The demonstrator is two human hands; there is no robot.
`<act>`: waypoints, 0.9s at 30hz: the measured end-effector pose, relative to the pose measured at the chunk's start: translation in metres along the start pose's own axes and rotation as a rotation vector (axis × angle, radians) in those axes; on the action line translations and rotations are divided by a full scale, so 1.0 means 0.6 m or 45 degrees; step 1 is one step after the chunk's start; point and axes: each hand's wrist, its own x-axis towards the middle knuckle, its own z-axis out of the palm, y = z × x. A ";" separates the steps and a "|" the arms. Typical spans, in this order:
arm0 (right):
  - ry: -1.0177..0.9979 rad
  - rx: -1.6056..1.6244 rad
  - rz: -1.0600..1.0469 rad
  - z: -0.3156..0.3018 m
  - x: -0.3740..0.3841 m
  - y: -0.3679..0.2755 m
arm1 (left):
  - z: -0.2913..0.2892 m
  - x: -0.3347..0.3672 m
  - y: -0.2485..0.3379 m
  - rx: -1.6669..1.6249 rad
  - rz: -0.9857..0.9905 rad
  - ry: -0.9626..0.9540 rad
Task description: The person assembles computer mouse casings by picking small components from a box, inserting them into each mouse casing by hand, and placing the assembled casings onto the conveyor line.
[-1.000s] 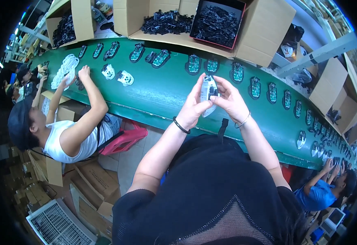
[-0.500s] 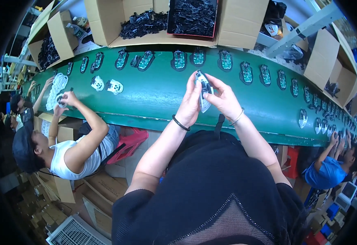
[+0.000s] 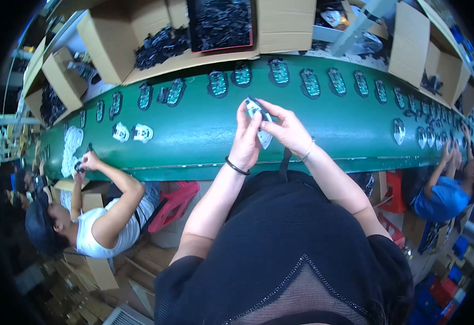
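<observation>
Above the near part of a green work surface (image 3: 193, 154), I hold a white mouse shell (image 3: 264, 139) with dark parts along its middle. It is tilted, its dark tip pointing up and left. My left hand (image 3: 244, 143) is closed around its left side, with the thumb pressed on the face. From the right, my right hand (image 3: 292, 132) grips it too, fingers behind and thumb at the front. My fingers partly cover the dark parts. Beyond my hands, mouse bases with green circuit boards (image 3: 278, 72) lie in a long row.
Cardboard boxes (image 3: 287, 27) line the far edge; a red-rimmed black box (image 3: 220, 27) holds dark small parts. Two white shells (image 3: 142, 132) and a white coiled heap (image 3: 72, 145) lie to the left. One co-worker (image 3: 107, 227) sits left, another (image 3: 445, 192) right.
The view has shifted and turned slightly. My left thumb now lies over the face of the mouse shell, and my hands have shifted their hold. The left co-worker's hands have lowered slightly.
</observation>
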 end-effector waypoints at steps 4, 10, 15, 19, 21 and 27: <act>0.034 -0.094 -0.136 -0.039 0.008 0.066 | -0.020 0.022 -0.034 0.144 -0.007 0.007; 0.120 -0.222 -0.113 -0.129 -0.045 0.098 | 0.021 0.017 -0.088 -0.005 -0.427 -0.123; 0.602 0.597 -0.017 -0.375 -0.137 0.140 | 0.033 0.025 -0.080 0.417 -0.571 0.073; 0.347 1.275 -0.355 -0.491 -0.220 0.127 | -0.015 0.029 -0.088 0.345 -0.670 0.144; 0.145 1.436 -0.440 -0.505 -0.239 0.125 | -0.020 0.025 -0.095 0.313 -0.692 0.185; 0.479 1.009 -0.316 -0.538 -0.258 0.128 | -0.024 0.013 -0.108 0.274 -0.709 0.260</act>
